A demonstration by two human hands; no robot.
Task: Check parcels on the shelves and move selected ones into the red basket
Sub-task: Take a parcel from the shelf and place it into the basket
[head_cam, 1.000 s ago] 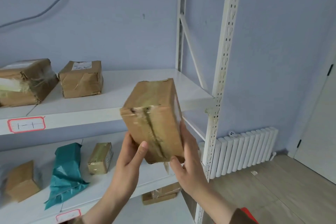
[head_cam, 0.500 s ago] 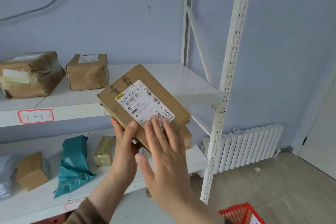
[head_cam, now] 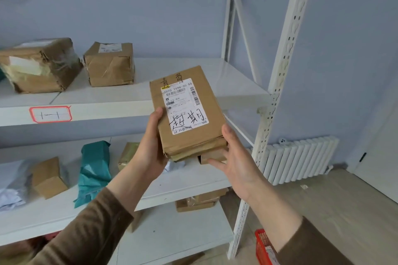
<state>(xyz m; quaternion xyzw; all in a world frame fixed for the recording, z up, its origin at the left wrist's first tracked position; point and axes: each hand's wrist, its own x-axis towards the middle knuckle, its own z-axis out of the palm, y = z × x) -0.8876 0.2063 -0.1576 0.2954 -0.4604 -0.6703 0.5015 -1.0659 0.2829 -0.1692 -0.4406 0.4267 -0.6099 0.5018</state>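
A: Where is the parcel?

B: The brown box [head_cam: 189,114] is held up in front of the shelves, near the middle of the view, label side facing the camera. The white shipping label [head_cam: 184,107] carries barcodes and large handwritten black characters.

A: And the hands?

B: Both grip it. The left hand [head_cam: 150,146] clasps the box's left edge, thumb up along the side at about 9 o'clock of the box. The right hand [head_cam: 234,157] cups the lower right corner at about 4 o'clock, thumb on the right edge, fingers underneath.

A: The basket?

B: The red basket [head_cam: 263,247] sits on the floor at 5 o'clock of the view, only a corner showing beside the right sleeve.

A: What else is on the shelves?

B: On the upper shelf [head_cam: 193,64], at 10 o'clock, two brown parcels stand side by side: a bigger taped one [head_cam: 38,64] and a smaller one [head_cam: 109,63] with a label on top. A red-bordered tag [head_cam: 50,114] is stuck on that shelf's front edge. On the middle shelf, at 8 o'clock, lie a teal bag [head_cam: 94,170], a small box [head_cam: 48,177], and a white bag [head_cam: 10,187]. More boxes [head_cam: 198,202] sit on the shelf below. A white radiator [head_cam: 301,157] stands against the wall at 3 o'clock.
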